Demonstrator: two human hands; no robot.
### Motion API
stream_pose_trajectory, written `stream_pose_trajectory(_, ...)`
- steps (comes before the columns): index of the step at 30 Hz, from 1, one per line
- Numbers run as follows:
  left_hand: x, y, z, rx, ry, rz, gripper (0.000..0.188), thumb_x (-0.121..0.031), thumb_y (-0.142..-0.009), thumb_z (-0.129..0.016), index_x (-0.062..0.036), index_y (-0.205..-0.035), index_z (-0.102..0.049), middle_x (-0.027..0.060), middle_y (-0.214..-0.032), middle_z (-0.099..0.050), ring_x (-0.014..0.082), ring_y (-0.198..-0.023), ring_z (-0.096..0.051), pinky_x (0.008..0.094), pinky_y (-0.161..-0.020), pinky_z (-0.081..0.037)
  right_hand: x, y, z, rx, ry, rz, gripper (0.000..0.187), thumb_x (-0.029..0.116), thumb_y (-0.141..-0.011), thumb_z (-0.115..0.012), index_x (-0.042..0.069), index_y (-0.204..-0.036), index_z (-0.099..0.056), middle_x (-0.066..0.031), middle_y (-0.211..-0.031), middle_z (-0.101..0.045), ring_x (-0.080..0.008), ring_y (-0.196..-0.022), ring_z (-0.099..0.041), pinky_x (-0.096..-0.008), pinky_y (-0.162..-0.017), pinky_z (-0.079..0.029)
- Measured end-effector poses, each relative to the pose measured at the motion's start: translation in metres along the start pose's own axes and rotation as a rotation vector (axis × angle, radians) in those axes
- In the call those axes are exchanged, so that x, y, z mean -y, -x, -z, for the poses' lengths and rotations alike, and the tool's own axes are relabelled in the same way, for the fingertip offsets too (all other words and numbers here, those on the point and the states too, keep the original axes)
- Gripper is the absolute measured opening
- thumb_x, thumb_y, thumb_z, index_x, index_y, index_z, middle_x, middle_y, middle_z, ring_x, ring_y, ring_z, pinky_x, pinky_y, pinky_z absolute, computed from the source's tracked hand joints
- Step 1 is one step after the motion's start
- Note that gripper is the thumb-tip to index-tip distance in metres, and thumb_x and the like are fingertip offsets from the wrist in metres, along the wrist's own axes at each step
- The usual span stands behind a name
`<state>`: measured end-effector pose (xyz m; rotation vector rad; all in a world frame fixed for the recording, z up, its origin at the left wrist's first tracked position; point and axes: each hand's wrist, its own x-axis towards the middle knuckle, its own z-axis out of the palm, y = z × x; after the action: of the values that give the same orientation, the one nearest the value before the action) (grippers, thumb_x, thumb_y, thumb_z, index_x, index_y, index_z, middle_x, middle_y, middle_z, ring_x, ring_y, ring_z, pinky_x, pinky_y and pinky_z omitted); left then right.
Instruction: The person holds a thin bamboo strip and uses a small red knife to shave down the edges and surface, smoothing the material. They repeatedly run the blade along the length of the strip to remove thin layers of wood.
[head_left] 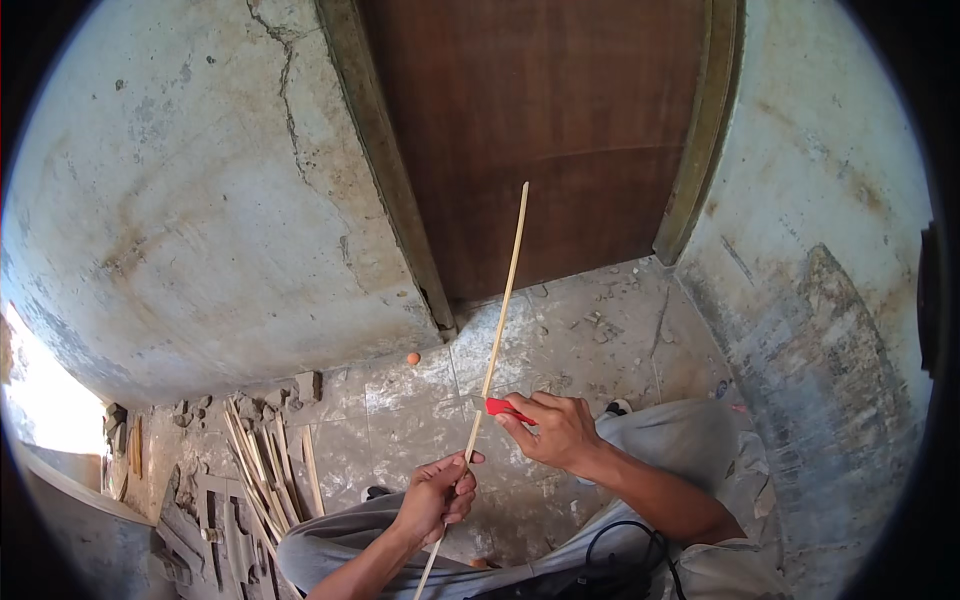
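Note:
A long, thin pale wooden strip (508,290), perhaps bamboo, slants up from my lap toward the door. My left hand (440,497) is closed around its lower part, with the thumb on top. My right hand (560,432) grips a red-handled cutter knife (512,409). The knife's front end meets the strip a little above my left hand. Its blade is thin and hard to make out at the strip. Below my left hand the strip's lower end runs past my leg to the picture's bottom edge.
At left, a bundle of similar strips (262,470) lies beside grey slatted pieces (225,525) and rubble. A small orange ball (413,358) sits on the dusty tiled floor (590,345). Ahead stands a brown door (540,130), between a cracked wall (230,200) and a stained wall (820,200).

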<state>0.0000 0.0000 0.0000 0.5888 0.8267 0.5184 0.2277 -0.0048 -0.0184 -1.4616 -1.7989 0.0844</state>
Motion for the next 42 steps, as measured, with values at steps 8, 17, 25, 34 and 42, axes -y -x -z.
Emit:
stream_pose_trajectory(8,0.000,0.004,0.001,0.017,-0.029,-0.001,0.027,-0.019,-0.106,-0.044,0.0020,-0.119,-0.055,0.0010,-0.071,-0.046,0.0063,-0.048,-0.034,0.0214,-0.040,-0.026,-0.006,-0.006,0.003,-0.022,0.012,-0.033,0.026,0.028,-0.087,-0.072,0.006,-0.101,-0.071,-0.0096,-0.065,-0.064,-0.0267,-0.053,-0.064,-0.0369,-0.046,-0.048)
stream_pose_trajectory(17,0.007,0.014,-0.005,0.000,-0.072,0.028,0.027,-0.016,-0.106,-0.041,0.0037,-0.119,-0.054,0.0009,-0.070,-0.044,0.0070,-0.048,-0.034,0.0226,-0.039,-0.026,-0.024,-0.025,0.021,0.014,0.057,-0.212,0.031,0.032,-0.090,-0.067,0.005,-0.106,-0.070,-0.0134,-0.072,-0.067,-0.0330,-0.061,-0.067,-0.0425,-0.052,-0.051)
stream_pose_trajectory(25,0.011,0.038,-0.003,-0.025,-0.110,0.011,0.029,-0.016,-0.105,-0.044,0.0052,-0.120,-0.056,0.0032,-0.071,-0.049,0.0087,-0.049,-0.039,0.0234,-0.041,-0.031,-0.027,-0.026,0.020,-0.109,0.006,-0.135,0.031,0.034,-0.091,-0.065,0.007,-0.103,-0.071,-0.0138,-0.071,-0.068,-0.0337,-0.063,-0.068,-0.0432,-0.055,-0.052)
stream_pose_trajectory(34,0.040,0.086,0.006,-0.179,-0.258,-0.080,0.023,-0.019,-0.103,-0.048,-0.0030,-0.101,-0.064,-0.0021,-0.060,-0.045,0.0057,-0.042,-0.036,0.0212,-0.037,-0.028,-0.041,-0.024,0.013,-0.057,0.026,-0.197,0.036,0.037,-0.092,-0.064,0.004,-0.105,-0.073,-0.0149,-0.071,-0.069,-0.0322,-0.064,-0.068,-0.0437,-0.057,-0.053)
stream_pose_trajectory(42,0.045,0.126,0.020,-0.242,-0.325,-0.006,0.030,-0.023,-0.103,-0.049,-0.0099,-0.077,-0.054,-0.0014,-0.055,-0.046,0.0068,-0.042,-0.039,0.0225,-0.038,-0.028,-0.035,-0.024,0.009,-0.070,0.050,-0.154,0.034,0.035,-0.092,-0.064,0.004,-0.102,-0.073,-0.0127,-0.070,-0.069,-0.0307,-0.062,-0.068,-0.0426,-0.056,-0.053)
